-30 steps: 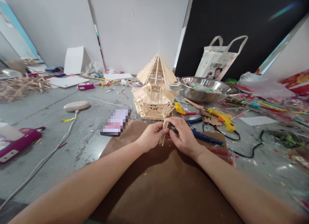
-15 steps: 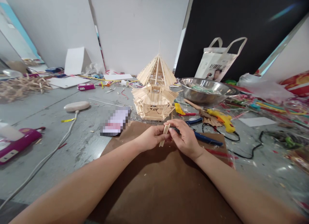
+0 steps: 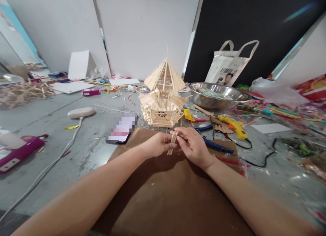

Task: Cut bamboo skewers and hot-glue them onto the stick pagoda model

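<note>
Sticks (image 3: 173,139) near ctr over brown sheet (image 3: 163,195); L hand (image 3: 160,144) pinches them; R hand (image 3: 193,146) half-curled at far ends, can't tell if gripping; prob. evening ends, I reckon; next needs light pressure.

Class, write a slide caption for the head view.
Left hand pinches a few sticks, right hand at their top, in front of a wooden model with a pointed roof.
</note>
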A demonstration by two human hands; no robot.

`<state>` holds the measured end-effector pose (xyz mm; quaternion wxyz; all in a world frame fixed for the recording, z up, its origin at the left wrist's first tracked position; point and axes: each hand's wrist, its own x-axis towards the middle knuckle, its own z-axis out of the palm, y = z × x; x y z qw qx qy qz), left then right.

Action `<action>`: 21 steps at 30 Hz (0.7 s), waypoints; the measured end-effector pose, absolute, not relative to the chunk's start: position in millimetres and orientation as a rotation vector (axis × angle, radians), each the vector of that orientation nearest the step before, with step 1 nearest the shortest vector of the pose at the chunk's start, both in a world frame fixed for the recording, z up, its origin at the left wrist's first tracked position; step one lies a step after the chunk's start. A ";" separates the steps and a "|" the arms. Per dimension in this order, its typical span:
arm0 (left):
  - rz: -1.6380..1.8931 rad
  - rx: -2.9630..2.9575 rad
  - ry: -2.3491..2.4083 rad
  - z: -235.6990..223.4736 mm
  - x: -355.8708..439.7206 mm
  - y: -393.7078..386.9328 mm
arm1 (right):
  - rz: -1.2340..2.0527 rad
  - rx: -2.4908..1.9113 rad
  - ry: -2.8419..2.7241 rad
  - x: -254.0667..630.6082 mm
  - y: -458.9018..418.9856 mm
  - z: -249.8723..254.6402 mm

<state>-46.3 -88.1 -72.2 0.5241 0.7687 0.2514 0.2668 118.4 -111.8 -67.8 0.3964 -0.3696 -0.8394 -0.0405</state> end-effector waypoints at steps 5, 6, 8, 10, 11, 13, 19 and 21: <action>0.666 1.836 0.600 -69.0 -44.3 -92.9 | -0.070 -0.937 -2.132 120.0 -112.2 -69.8; 0.670 1.828 0.601 -68.0 -43.9 -93.9 | -0.032 -0.950 -2.134 121.0 -111.6 -69.0; 0.661 1.796 0.616 -66.7 -43.6 -94.9 | 0.073 -1.000 -2.127 125.2 -108.7 -64.5; 0.659 1.755 0.651 -67.1 -44.2 -93.7 | 0.145 -1.110 -2.115 133.8 -103.8 -55.9; 0.669 1.735 0.676 -67.9 -44.6 -92.5 | 0.152 -1.192 -2.125 139.9 -100.8 -50.5; 0.707 1.699 0.727 -70.6 -45.5 -89.4 | 0.123 -1.427 -2.219 155.0 -95.1 -39.9; 0.736 1.591 0.819 -76.4 -44.7 -84.7 | 0.143 -2.184 -2.585 190.3 -86.9 -35.7; 0.753 1.567 0.825 -76.3 -44.3 -84.9 | 0.100 -2.288 -2.577 191.1 -86.2 -41.6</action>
